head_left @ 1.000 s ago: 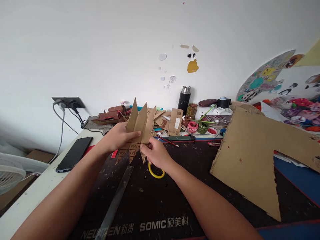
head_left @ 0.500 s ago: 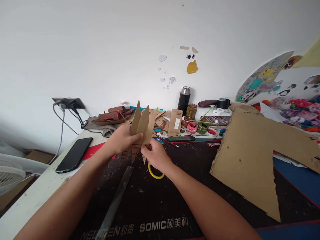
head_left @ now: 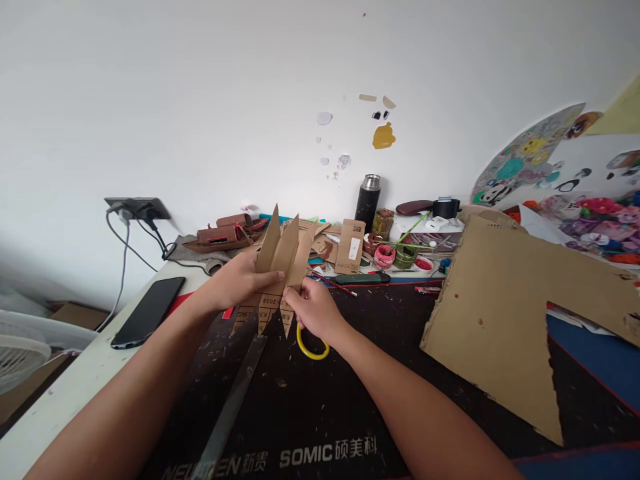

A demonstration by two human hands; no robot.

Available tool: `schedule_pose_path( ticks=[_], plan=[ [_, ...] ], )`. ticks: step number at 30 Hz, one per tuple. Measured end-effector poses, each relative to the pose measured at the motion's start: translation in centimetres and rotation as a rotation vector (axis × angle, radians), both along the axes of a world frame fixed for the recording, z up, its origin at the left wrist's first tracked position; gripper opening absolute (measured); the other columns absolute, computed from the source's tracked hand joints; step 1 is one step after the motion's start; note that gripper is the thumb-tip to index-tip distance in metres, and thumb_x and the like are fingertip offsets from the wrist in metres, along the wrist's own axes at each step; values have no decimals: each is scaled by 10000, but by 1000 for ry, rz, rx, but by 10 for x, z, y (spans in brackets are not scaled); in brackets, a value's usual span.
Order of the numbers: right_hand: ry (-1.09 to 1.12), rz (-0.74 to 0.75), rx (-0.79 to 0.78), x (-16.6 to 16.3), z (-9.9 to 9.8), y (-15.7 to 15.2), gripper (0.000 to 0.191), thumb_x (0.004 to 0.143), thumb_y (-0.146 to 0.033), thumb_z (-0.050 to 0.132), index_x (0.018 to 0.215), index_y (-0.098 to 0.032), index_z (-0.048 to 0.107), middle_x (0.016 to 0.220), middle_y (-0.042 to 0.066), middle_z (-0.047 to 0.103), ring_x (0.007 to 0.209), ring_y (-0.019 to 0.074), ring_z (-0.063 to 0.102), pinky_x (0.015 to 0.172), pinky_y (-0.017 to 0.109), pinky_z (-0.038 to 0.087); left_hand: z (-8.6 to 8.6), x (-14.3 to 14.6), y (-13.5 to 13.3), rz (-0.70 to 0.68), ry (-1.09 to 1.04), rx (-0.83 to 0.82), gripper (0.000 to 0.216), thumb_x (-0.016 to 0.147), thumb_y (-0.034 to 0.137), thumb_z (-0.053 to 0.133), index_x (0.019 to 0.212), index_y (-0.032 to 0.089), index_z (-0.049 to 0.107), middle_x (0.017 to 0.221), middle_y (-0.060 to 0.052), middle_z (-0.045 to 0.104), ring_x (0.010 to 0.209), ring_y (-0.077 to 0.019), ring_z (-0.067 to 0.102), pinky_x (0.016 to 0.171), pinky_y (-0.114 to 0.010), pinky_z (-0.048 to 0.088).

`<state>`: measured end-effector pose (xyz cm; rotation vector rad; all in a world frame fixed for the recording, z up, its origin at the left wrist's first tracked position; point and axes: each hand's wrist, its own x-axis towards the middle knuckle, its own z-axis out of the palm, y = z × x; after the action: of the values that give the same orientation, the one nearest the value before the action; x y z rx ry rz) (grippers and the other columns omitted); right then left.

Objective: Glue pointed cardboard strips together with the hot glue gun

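Observation:
A folded piece of cardboard point(head_left: 283, 260) with pointed ends and printed lettering on its lower part is held above the black mat. My left hand point(head_left: 241, 280) grips its left side, thumb laid across the front panels. On the lower right edge, my right hand point(head_left: 315, 305) pinches the same piece between thumb and fingers. Just below my right hand a yellow ring-shaped handle point(head_left: 314, 351) shows; the rest of that item is hidden. A metal ruler point(head_left: 234, 403) lies on the mat beneath the cardboard's lower points.
A large cardboard sheet point(head_left: 493, 320) covers the right of the black mat point(head_left: 350, 393). At left lies a phone point(head_left: 149, 312). Along the wall stand a thermos point(head_left: 369, 203), paint jars point(head_left: 385, 257), a green-handled cutter point(head_left: 363, 279) and a brown model boat point(head_left: 220, 237).
The cardboard has tilted slightly, so more of its printed lower part shows. Both hands keep their grip, and my right hand has shifted very little.

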<state>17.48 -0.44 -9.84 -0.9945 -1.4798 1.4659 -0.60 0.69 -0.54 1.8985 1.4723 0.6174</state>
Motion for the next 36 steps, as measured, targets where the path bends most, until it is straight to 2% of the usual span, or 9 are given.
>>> schedule_pose_path(
  ticks=[4, 9, 13, 18, 23, 30, 36],
  plan=[
    [7, -35, -1, 1, 2, 2, 252, 922, -390, 633, 763, -242, 506, 480, -98, 452, 353, 121, 466, 384, 243, 319, 4, 1, -3, -42, 30, -38, 354, 822, 499, 659, 934, 177, 755, 924, -45, 783, 849, -265, 703, 737, -325, 535],
    [35, -106, -2, 6, 6, 7, 261, 930, -393, 603, 735, -247, 510, 408, -98, 446, 329, 132, 452, 388, 250, 346, 3, 5, -7, -119, -23, -97, 381, 839, 498, 666, 1064, 198, 736, 1016, -31, 803, 961, -295, 720, 803, -336, 552],
    [63, -138, 15, 12, 9, 11, 291, 936, -398, 589, 706, -248, 493, 394, -96, 451, 326, 126, 455, 407, 247, 364, 2, 5, -8, -163, -64, -140, 364, 850, 483, 677, 1076, 199, 714, 1030, -34, 802, 973, -297, 724, 839, -353, 557],
    [71, -148, 20, 15, 13, 11, 333, 932, -466, 593, 702, -247, 494, 400, -85, 466, 332, 125, 462, 412, 247, 365, 2, 3, -8, -158, -130, -300, 356, 815, 465, 722, 1066, 214, 701, 992, -20, 801, 920, -286, 736, 783, -341, 568],
    [81, -165, 10, 16, 15, 11, 324, 925, -475, 585, 713, -246, 495, 394, -88, 456, 334, 120, 463, 403, 233, 368, 3, 1, -8, -178, -131, -298, 341, 822, 460, 728, 1070, 226, 709, 1014, -15, 800, 943, -285, 738, 804, -346, 572],
    [111, -206, -6, 17, 14, 13, 354, 896, -529, 633, 735, -252, 484, 410, -96, 456, 323, 114, 450, 383, 228, 371, 3, -3, -7, -194, -122, -354, 413, 814, 452, 767, 1173, 252, 723, 1088, -18, 812, 976, -298, 755, 825, -368, 592],
    [86, -122, 8, 14, 15, 8, 291, 913, -440, 644, 755, -248, 495, 461, -94, 465, 344, 116, 457, 371, 235, 364, 0, 0, -5, -93, -304, -342, 524, 827, 525, 781, 1262, 240, 716, 1176, -78, 806, 1050, -328, 757, 871, -426, 623]
  ],
)
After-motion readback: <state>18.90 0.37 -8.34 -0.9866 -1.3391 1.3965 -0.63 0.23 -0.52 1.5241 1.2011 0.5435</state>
